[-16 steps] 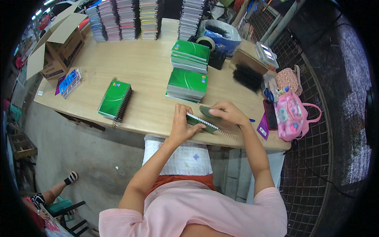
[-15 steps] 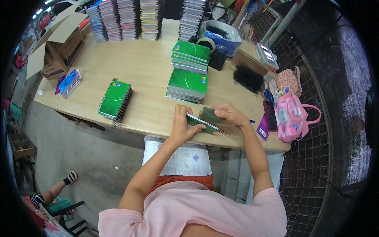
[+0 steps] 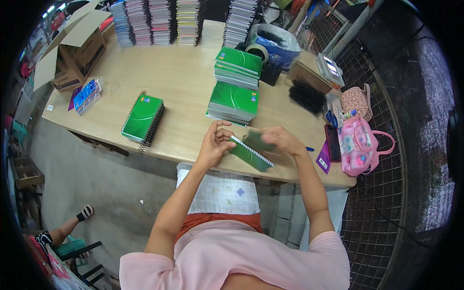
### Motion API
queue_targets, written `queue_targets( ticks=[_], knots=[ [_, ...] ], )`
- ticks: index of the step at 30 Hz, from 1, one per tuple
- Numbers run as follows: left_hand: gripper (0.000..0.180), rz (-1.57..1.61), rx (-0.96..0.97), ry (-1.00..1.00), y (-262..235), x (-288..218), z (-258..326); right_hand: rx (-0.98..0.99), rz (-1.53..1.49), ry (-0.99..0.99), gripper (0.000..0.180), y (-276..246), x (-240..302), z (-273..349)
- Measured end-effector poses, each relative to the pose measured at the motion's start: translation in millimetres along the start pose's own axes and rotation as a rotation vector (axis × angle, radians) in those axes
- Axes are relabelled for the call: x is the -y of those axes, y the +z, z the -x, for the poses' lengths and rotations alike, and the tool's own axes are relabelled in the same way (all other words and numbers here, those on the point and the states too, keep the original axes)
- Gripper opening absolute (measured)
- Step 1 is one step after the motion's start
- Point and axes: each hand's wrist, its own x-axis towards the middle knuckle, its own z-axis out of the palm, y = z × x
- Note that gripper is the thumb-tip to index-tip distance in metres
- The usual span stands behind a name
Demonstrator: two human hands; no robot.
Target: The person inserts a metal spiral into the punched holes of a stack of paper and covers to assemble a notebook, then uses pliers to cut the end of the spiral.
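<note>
Currently, 1 green notebook [image 3: 250, 155] near frame centre; left hand [image 3: 216, 145] pinching its upper-left end, fingers curled. Right hand [image 3: 281, 140] blurred, closed on dark green pad [image 3: 256, 140]. Loose pinch could let notebook twist, bending coil [image 3: 278, 170].

Between hands [image 3: 215, 145] [image 3: 282, 140], one notebook [image 3: 250, 155]; left, one green bundle [image 3: 143, 117]; ahead, two green stacks [image 3: 233, 99], five tall stacks [image 3: 188, 24]; right, two bags [image 3: 358, 149].

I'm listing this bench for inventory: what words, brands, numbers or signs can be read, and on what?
None legible enough to quote.
Cardboard box: dark side print, too small.
Green notebook stack: tiny coloured cover marks, too small.
Purple card: pale label, too small.
White device: screen too blurred.
Notebook in the left hand: no readable print.
</note>
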Motion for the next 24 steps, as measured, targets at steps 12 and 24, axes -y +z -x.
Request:
queue_targets(
  ticks=[12,24],
  knots=[
    [0.071,-0.025,0.047,-0.013,15,-16,3,-0.315,0.719,0.172,0.059,-39,-23,24],
    [0.075,-0.103,-0.207,0.024,24,-44,28,-0.822,0.932,0.116,0.048,-7,-80,125]
  ],
)
